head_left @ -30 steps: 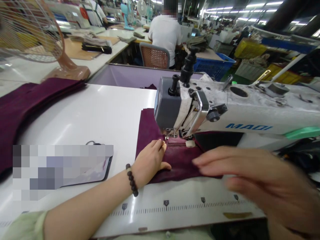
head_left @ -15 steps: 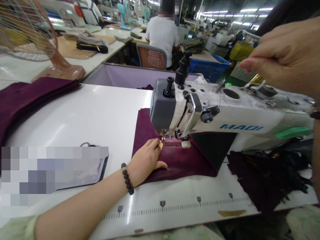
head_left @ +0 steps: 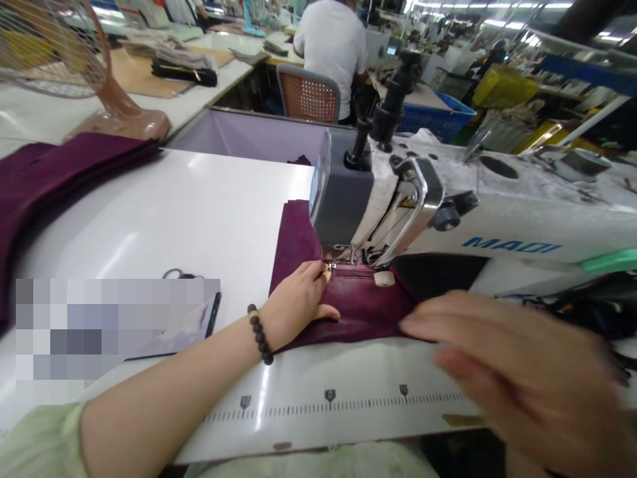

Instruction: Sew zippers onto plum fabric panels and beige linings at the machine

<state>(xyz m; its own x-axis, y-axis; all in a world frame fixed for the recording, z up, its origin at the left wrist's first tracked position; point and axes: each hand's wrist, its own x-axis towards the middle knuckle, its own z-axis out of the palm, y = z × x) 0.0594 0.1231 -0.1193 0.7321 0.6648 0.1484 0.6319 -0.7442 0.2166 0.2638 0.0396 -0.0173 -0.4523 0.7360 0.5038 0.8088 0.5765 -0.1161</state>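
A maroon fabric piece [head_left: 358,312] lies under the presser foot of a white sewing machine [head_left: 497,219]. My left hand [head_left: 298,309], with a dark bead bracelet on the wrist, rests flat on the fabric's left part, fingertips at the zipper by the needle. My right hand [head_left: 512,372] hovers low over the table's front right, fingers stretched out and blurred by motion, its fingertips at the fabric's right edge. It holds nothing that I can see.
A stack of maroon fabric [head_left: 54,172] lies at the far left beside a fan [head_left: 64,60]. A phone [head_left: 149,325] and small scissors [head_left: 182,274] lie left of my arm. A ruler strip [head_left: 328,401] runs along the table's front. A person in white [head_left: 333,46] sits ahead.
My right hand came down from above the machine to the fabric's right edge. My left hand stayed on the fabric. The view shifted slightly closer to the machine.
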